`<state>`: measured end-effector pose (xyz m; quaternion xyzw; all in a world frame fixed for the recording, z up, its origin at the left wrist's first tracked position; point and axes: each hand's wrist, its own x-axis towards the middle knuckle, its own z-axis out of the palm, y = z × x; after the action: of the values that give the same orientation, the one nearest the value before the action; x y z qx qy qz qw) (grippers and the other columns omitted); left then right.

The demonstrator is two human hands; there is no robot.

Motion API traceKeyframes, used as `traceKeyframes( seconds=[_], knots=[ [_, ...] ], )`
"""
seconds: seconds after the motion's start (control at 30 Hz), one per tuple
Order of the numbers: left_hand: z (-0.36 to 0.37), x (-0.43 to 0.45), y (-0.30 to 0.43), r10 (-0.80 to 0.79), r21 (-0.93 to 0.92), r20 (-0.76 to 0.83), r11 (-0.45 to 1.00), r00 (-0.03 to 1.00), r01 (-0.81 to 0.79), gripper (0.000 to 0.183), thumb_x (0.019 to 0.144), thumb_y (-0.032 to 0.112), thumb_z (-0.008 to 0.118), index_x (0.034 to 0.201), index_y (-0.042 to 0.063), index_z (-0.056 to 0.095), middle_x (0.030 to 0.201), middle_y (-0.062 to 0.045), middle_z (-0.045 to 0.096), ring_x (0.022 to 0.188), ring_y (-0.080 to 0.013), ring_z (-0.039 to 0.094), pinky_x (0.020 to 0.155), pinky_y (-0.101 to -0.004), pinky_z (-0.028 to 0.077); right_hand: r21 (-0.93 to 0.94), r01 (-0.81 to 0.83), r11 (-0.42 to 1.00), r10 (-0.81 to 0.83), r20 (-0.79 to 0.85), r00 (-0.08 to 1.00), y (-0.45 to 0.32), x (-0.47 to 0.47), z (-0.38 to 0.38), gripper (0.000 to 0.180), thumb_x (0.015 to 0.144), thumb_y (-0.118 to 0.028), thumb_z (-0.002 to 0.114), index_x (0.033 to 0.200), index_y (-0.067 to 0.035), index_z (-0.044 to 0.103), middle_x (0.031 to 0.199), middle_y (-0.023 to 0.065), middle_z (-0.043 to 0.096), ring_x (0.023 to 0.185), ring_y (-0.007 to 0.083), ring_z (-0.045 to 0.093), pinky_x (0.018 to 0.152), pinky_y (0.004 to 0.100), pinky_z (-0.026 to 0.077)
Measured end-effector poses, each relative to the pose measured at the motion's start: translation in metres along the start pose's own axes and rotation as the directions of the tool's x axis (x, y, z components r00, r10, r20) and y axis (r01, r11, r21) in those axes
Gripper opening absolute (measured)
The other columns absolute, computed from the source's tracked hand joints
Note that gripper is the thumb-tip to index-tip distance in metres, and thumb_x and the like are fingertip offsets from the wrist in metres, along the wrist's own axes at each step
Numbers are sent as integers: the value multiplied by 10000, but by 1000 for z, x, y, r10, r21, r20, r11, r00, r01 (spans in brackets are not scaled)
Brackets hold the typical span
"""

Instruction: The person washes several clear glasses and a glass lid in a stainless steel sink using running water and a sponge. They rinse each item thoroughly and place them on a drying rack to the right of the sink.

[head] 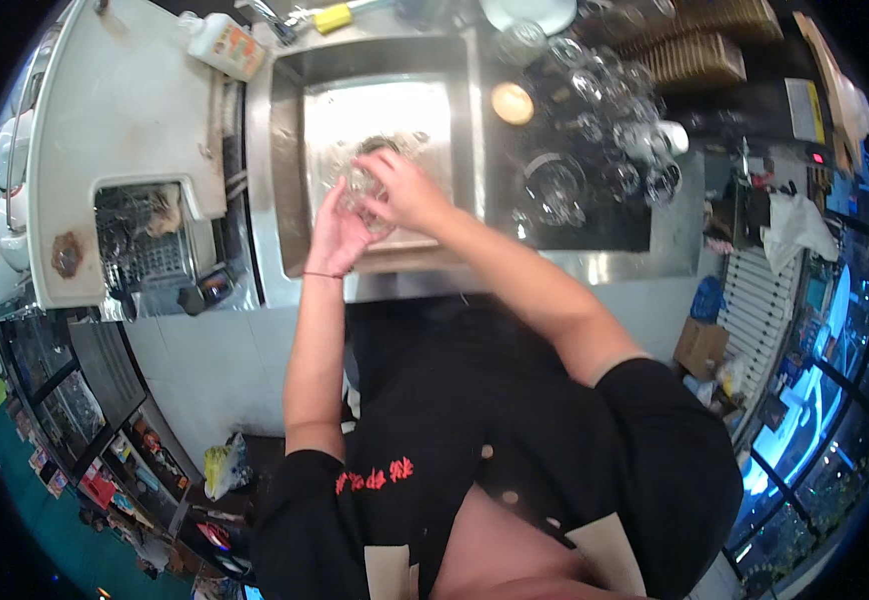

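Note:
Both my hands are over the stainless steel sink (288, 157), around a transparent glass vessel (363, 187). My left hand (338, 232) supports it from the near left side, palm turned up. From the right, my right hand (410, 193) reaches over it with bent fingers at its upper part. The fingers hide much of the vessel, and blur leaves its exact shape unclear. Just beyond my fingertips a dark round shape, possibly the drain (380, 142), shows in the brightly lit basin.
On the black mat (607, 229) at right stand several glasses (588, 86), a larger glass vessel (554, 187) and a round tan lid-like disc (512, 103). A white plastic bottle (228, 46), a faucet (269, 19) and a yellow sponge-like block (332, 19) are behind the sink. A white counter (134, 97) adjoins at left.

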<state>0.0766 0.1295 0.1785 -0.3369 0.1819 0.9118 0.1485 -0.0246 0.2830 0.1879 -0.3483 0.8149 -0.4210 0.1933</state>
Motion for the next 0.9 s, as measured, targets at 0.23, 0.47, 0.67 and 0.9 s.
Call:
traceKeyframes(
  seconds=[0.23, 0.47, 0.67, 0.9],
  knots=[
    [-62, -14, 18, 779, 926, 278, -373, 562, 61, 707, 871, 129, 710, 1523, 97, 439, 1221, -244, 700, 1078, -392, 706, 936, -445, 567, 300, -338, 892, 369, -51, 928, -1, -66, -58, 684, 780, -445, 865, 1311, -75, 646, 1182, 122, 692, 935, 236, 699, 851, 380, 580],
    [-126, 42, 84, 274, 984, 125, 92, 954, -155, 764, 827, -73, 496, 1568, 93, 407, 1451, -240, 589, 1417, -321, 513, 1184, -372, 387, -145, -370, 918, 289, -397, 871, -24, -161, -65, 619, 775, -408, 873, 1279, -123, 657, 1089, 103, 672, 840, 224, 682, 789, 353, 563],
    [-114, 42, 93, 1, 886, 444, -153, 896, -438, 837, 782, -179, 380, 1562, 116, 448, 1547, -190, 513, 1489, -306, 422, 1241, -375, 299, -64, -611, 789, 530, -432, 729, -27, -254, -63, 614, 777, -346, 874, 1316, -194, 622, 1162, 137, 614, 1000, 313, 661, 871, 421, 547],
    [-72, 27, 58, 20, 952, 290, -104, 957, -287, 593, 990, 235, 693, 1517, 63, 484, 1475, -202, 563, 1374, -297, 538, 1136, -400, 445, -106, -721, 685, 590, -500, 634, 47, -298, -74, 576, 804, -135, 790, 1341, -223, 598, 1250, 156, 578, 1117, 374, 635, 960, 454, 532]
  ],
)
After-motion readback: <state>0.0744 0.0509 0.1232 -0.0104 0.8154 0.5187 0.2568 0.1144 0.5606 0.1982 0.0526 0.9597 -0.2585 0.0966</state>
